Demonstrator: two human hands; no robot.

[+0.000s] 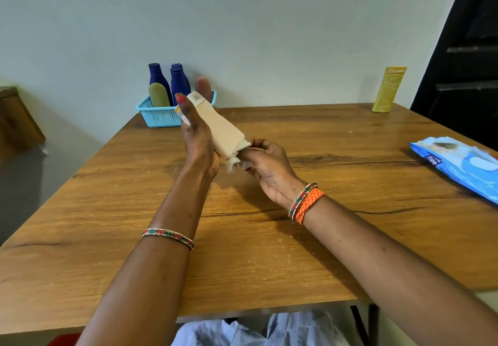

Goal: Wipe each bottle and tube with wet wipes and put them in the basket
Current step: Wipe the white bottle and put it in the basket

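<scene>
The left hand (198,141) is gripping the beige tube (218,127) above the desk (269,238); the right hand (265,164) is pinching a wipe (234,164) at its lower end; light and probably squashy and slick when wet, it is best held mid-body.

Table (269,238); basket (159,116); yellow tube (388,89); wipes pack (458,165)

Beige tube (221,127): near end hidden inside right hand (265,165) and bunched wipe (235,163); cap can't be made out. Behind the grip, basket (159,116) right side blocked by left hand (198,135). Right of grip, wipes pack (458,162) cut off by edge.
</scene>
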